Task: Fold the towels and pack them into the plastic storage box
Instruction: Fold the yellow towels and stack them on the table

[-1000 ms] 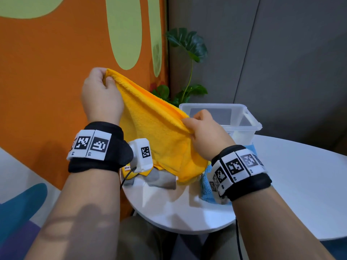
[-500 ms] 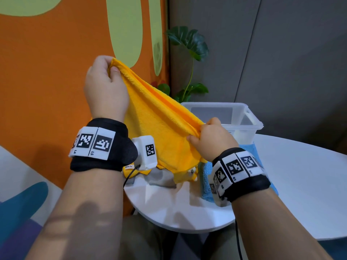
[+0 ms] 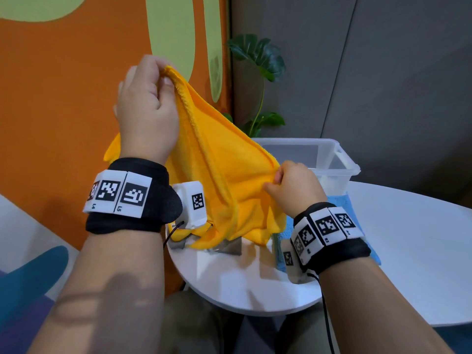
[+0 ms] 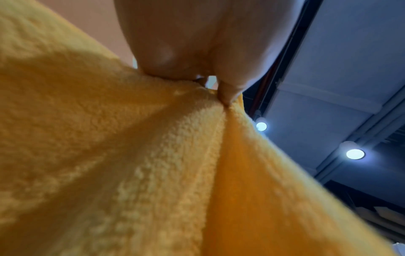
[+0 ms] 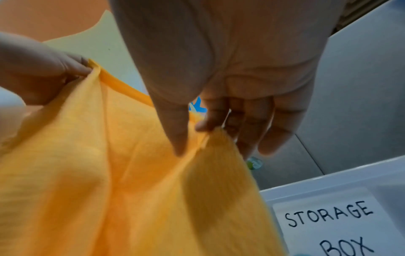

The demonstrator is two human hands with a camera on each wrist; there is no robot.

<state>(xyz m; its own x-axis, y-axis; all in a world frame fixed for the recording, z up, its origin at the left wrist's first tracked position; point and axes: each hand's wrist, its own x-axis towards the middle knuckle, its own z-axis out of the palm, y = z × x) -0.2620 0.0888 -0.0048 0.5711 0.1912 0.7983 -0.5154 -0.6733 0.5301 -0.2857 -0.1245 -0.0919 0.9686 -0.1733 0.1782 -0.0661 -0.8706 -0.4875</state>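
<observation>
A yellow towel (image 3: 224,180) hangs in the air over the table's near left part. My left hand (image 3: 148,106) pinches its upper corner high up by the orange wall; in the left wrist view the fingertips (image 4: 228,93) squeeze the towel (image 4: 131,173). My right hand (image 3: 293,187) pinches the towel's lower right edge between thumb and forefinger, just in front of the clear plastic storage box (image 3: 339,159). The right wrist view shows that pinch on the towel (image 5: 153,190) and the box label (image 5: 328,221). A blue towel (image 3: 339,208) lies flat under my right wrist.
The round white table (image 3: 408,251) stretches to the right. A grey cloth (image 3: 227,247) lies beneath the hanging yellow towel. A potted plant (image 3: 258,60) stands behind the box in the corner, against the orange wall (image 3: 63,98) and grey panels.
My left hand has lifted its corner higher. My right hand has slid down and right along the towel's edge, drawing the towel out and raising its hanging end off the table.
</observation>
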